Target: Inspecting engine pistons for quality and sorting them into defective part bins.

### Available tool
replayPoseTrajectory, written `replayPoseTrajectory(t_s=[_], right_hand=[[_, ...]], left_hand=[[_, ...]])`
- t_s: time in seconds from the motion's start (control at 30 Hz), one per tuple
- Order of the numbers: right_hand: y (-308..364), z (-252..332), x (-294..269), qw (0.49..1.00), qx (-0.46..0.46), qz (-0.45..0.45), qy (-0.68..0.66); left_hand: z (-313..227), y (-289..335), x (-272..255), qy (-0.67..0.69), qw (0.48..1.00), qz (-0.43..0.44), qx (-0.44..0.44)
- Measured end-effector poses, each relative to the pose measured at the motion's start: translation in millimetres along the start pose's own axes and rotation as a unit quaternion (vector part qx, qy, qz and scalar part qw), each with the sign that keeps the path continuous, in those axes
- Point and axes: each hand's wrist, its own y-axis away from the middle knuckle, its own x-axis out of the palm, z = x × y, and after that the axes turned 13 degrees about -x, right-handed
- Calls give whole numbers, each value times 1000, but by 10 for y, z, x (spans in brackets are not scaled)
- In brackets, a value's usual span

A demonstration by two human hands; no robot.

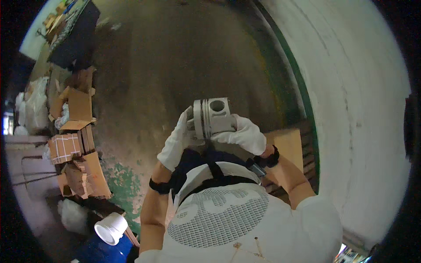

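Note:
A grey metal engine piston (213,117) is held up in front of my waist, lying on its side. Ring grooves run round its left end, and a large round pin hole shows near its upper right. My left hand (177,140), in a white glove, grips the grooved end, with the fingers partly hidden behind it. The gloved right hand (244,135) wraps the lower right of the piston, its fingers under the skirt. Dark bands circle both wrists.
An open cardboard box (78,107), a strapped carton (64,148) and another opened box (90,177) line the left side. A white bucket (111,229) sits on a blue drum (103,250). Cardboard (285,147) lies on a wooden pallet at right, beside the pale wall (351,101).

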Motion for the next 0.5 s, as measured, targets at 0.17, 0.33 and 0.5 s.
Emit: replayPoseTrajectory(t_s=[0.17,0.33,0.5], right_hand=[[-1602,292,-170,993,-41,105,20],[-3080,223,-376,997,27,55,54],[-4456,972,-777,995,55,-63,58]], left_hand=[[-1113,-914,-582,-232,961,-80,125],[-2190,-1921,-1308,-73,990,-107,-49],[-3951,-2847,-1297,-124,977,-38,-170]])
